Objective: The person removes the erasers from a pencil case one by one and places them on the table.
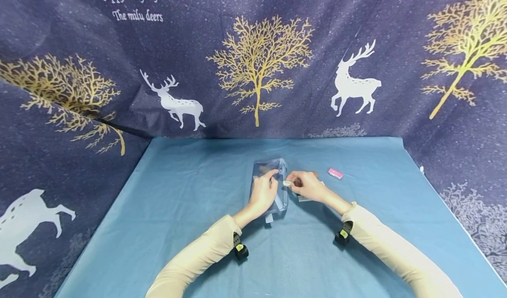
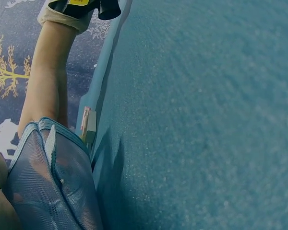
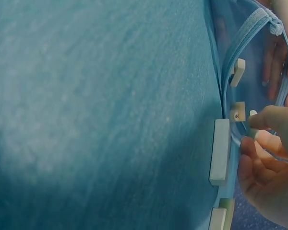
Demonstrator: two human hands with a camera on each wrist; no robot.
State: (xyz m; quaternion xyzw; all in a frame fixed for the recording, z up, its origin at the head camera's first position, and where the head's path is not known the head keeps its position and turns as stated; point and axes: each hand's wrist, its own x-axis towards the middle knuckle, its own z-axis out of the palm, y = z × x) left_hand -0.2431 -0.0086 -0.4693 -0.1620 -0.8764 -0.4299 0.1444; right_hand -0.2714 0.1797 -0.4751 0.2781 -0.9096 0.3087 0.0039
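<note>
A blue see-through mesh zip pouch (image 1: 259, 169) lies on the table, its zipped mouth facing right. My left hand (image 1: 264, 190) rests over it and holds the edge of the mouth; in the right wrist view, fingers show through the mesh. Just right of the mouth, my right hand (image 1: 308, 185) pinches a small pale block (image 3: 253, 125) between thumb and fingertips. A long white block (image 3: 220, 152) lies beside the pouch, close to the right hand. Two smaller blocks, one pale (image 3: 238, 73) and one beige (image 3: 238, 112), show at the zip edge (image 3: 240, 40).
A pink and white block (image 1: 335, 173) lies to the right, beyond the right hand. More white and greenish blocks (image 3: 218, 219) sit near the long one. A pale tab (image 1: 269, 218) sticks out at the pouch's near end. Behind the blue-covered table hangs a printed cloth (image 1: 277, 78).
</note>
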